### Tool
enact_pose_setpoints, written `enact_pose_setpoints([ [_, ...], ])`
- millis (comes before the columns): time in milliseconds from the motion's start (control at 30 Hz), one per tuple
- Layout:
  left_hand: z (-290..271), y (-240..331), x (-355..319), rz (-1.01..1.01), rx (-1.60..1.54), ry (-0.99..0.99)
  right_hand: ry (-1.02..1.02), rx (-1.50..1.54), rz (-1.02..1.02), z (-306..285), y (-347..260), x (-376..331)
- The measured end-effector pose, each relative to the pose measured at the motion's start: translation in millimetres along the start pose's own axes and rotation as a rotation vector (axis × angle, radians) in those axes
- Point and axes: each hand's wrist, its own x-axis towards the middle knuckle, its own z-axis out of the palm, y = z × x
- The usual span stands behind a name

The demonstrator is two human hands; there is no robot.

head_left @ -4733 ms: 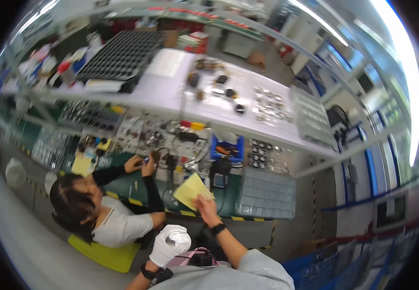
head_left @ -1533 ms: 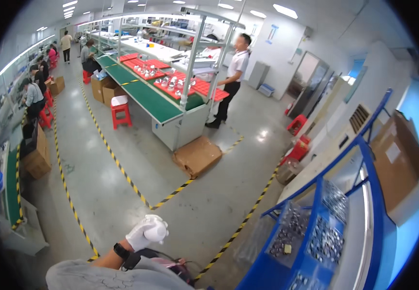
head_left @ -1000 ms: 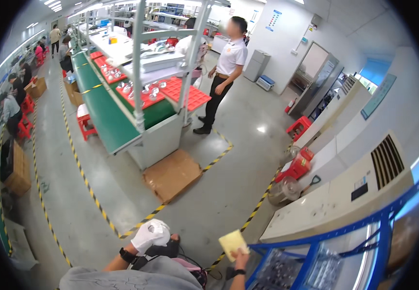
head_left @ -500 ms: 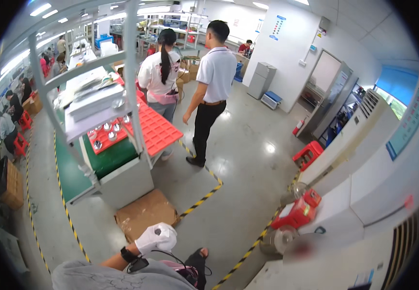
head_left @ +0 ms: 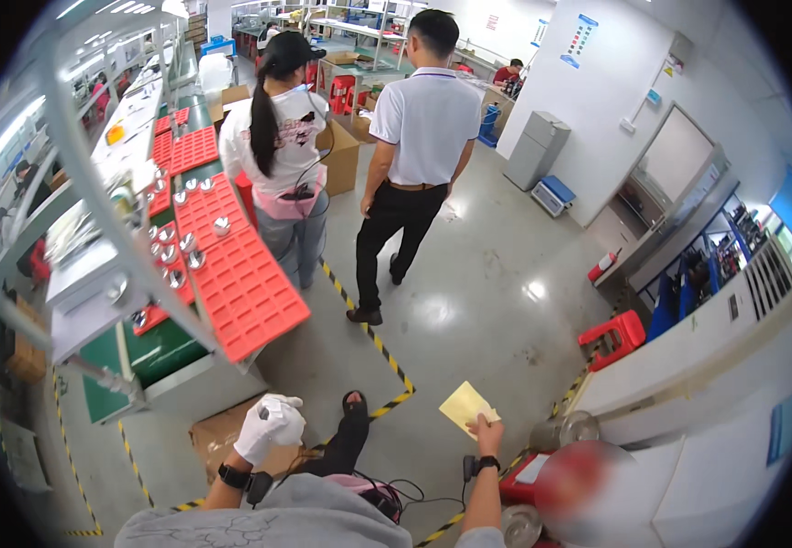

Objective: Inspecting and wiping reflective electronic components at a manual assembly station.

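My left hand (head_left: 271, 427), in a white glove, is closed in front of my body. If anything is inside its fingers, I cannot make it out. My bare right hand (head_left: 486, 435) grips a pale yellow sheet (head_left: 465, 407) by its lower right edge, fingers and thumb pinched on it. Below my left hand a flattened brown cardboard (head_left: 222, 437) lies on the floor. My foot (head_left: 354, 399) shows ahead, between the two hands.
A red compartment tray (head_left: 248, 301) juts off the green conveyor line at left, with shiny metal cups (head_left: 221, 226) nearby. Two people stand ahead: one in a cap (head_left: 273, 128), one in a white polo (head_left: 428, 128). A red stool (head_left: 613, 338) stands at right; yellow-black tape (head_left: 387, 352) marks the floor.
My right hand has come into view with the yellow sheet. I have moved forward, so the tray and the two people appear closer. My left hand stays closed.
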Motion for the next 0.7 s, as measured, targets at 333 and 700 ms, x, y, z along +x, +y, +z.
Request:
enact_pose_setpoints([
  [333, 79.0, 67.8, 385.9, -0.044, -0.089, 0.007, 0.053, 0.219, 0.424, 47.4, 39.4, 163.6],
  [700, 107.2, 78.7, 665.0, -0.013, -0.095, 0.316, -0.173, -0.219, 0.400, 57.4, 93.2, 518.5],
])
